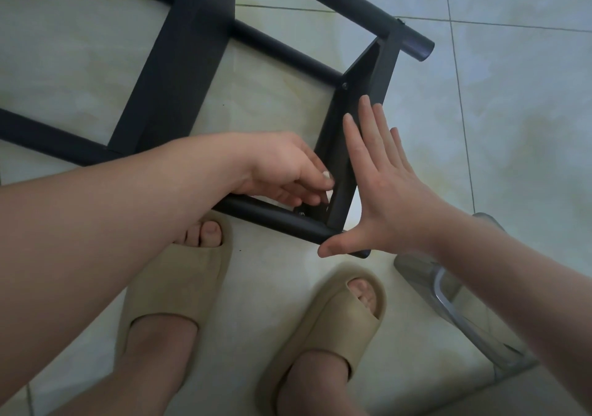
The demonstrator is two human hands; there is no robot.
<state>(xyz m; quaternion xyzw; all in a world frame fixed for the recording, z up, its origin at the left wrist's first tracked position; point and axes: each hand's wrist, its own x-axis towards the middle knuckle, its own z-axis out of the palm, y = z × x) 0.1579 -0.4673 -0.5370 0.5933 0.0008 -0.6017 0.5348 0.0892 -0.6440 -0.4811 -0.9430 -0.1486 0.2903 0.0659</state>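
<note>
Left hand (288, 169) pinches black frame (179, 72) corner; right hand (384, 185) presses its outer edge.

The frame (179, 72) is matt black metal, the floor (512, 111) glossy pale tile, the slippers (179, 287) smooth matt beige foam.

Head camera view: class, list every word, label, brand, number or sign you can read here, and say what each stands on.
No readable text anywhere in this view.
Black metal frame: no label or number, only bare screw heads.
Beige slippers: no brand visible.
Floor tiles: plain.
Parts of the frame under the left hand and right hand cannot be checked.
</note>
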